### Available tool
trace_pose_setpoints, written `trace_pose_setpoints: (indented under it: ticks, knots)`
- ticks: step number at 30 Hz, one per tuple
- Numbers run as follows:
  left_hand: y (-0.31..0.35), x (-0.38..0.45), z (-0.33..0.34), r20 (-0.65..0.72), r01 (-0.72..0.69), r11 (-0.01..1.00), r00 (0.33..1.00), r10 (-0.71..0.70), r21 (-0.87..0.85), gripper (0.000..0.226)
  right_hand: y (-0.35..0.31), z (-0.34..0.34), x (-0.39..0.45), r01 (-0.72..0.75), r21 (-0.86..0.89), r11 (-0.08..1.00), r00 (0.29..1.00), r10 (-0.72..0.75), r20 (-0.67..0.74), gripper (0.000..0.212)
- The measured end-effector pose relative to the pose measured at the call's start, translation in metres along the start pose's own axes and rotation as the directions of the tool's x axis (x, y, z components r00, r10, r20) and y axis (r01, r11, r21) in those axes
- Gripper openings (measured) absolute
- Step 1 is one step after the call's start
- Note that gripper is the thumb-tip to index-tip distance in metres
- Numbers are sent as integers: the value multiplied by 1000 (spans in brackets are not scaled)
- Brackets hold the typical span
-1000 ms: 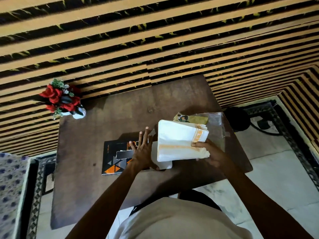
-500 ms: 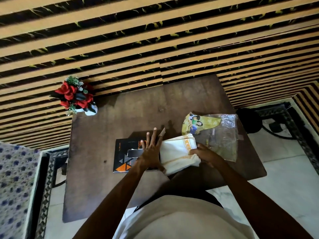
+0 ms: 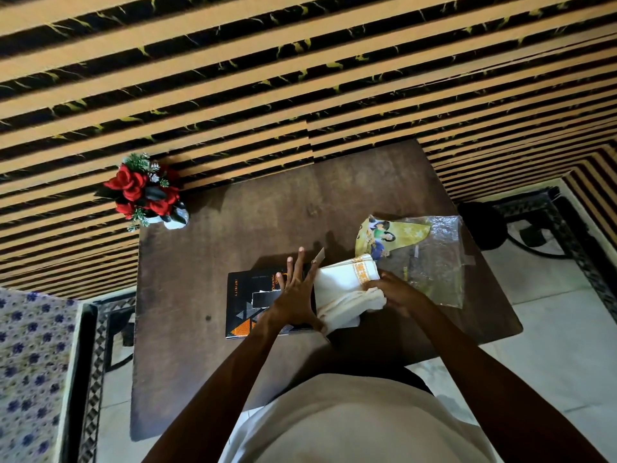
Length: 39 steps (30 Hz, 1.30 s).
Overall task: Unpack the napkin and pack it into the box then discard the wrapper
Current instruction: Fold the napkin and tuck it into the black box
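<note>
A folded white napkin (image 3: pixel 344 285) with an orange border lies against the right end of a black box (image 3: pixel 247 302) printed with orange triangles. My right hand (image 3: pixel 397 292) grips the napkin's right side and bunches it toward the box. My left hand (image 3: pixel 293 295) lies flat on the box, fingers spread, its edge against the napkin. The clear plastic wrapper (image 3: pixel 430 262) with a yellow printed card (image 3: pixel 384 237) in it lies on the table just right of the napkin. How far the napkin sits inside the box is hidden by my hands.
All this sits on a dark wooden table (image 3: pixel 200 262) against a striped wall. A small vase of red flowers (image 3: pixel 143 192) stands at the table's far left corner. A black round object (image 3: pixel 480 225) is on the floor to the right.
My right hand has lowered the napkin from above the table to the box's right end and squeezed it. The wrapper, earlier partly behind the napkin, now shows fully.
</note>
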<state>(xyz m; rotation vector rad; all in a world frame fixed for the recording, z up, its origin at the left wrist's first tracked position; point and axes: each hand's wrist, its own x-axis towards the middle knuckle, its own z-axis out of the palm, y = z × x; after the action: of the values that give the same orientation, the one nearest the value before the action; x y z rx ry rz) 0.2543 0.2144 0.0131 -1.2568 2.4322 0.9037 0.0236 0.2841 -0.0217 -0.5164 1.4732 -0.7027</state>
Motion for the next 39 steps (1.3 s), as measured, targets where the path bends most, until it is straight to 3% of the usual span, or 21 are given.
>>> trace_pose_setpoints:
  ticks: [3, 6, 10, 12, 18, 22, 25, 27, 30, 32, 36, 39]
  knots:
    - [-1, -1, 0, 1, -11, 1000, 1000, 11, 0, 144, 2, 4, -5, 17, 33, 999, 999, -18, 32, 34]
    - [-2, -2, -1, -3, -21, 1000, 1000, 21, 6, 144, 9, 5, 0, -35, 198, 980, 996, 51, -77, 36]
    - [-2, -3, -2, 1, -20, 1000, 1000, 20, 19, 143, 19, 8, -1, -81, 335, 939, 995, 95, -26, 35]
    - [-3, -3, -2, 5, -25, 1000, 1000, 25, 12, 142, 18, 10, -2, -81, 273, 959, 992, 105, -72, 37]
    - [1, -2, -4, 10, -19, 999, 1000, 19, 31, 141, 16, 13, -8, 11, 195, 981, 999, -19, 43, 42]
    - [-1, -2, -4, 1, -25, 1000, 1000, 25, 3, 138, 17, 15, -2, -94, 306, 947, 994, 74, 77, 30]
    - [-2, -3, -5, 5, -20, 1000, 1000, 20, -20, 136, 18, 19, 0, -158, 290, 944, 986, 133, 105, 26]
    - [-3, -3, -5, 9, -20, 1000, 1000, 20, -6, 135, 20, 22, -1, -151, 245, 958, 983, 120, 137, 33]
    - [-4, -4, -3, -2, -23, 1000, 1000, 23, 3, 136, 22, 24, -1, -53, 175, 983, 997, 41, 71, 59]
    - [-4, -5, -2, -12, -27, 1000, 1000, 27, 15, 136, 24, 26, -1, -8, 108, 994, 997, 0, 77, 60]
    - [-6, -6, -1, -11, -39, 999, 999, 40, 24, 135, 18, 27, 2, -72, -12, 997, 983, 73, 170, 59]
    - [-6, -6, -1, -22, -51, 999, 998, 51, 6, 134, 10, 28, 4, -98, -26, 995, 985, 100, 142, 58]
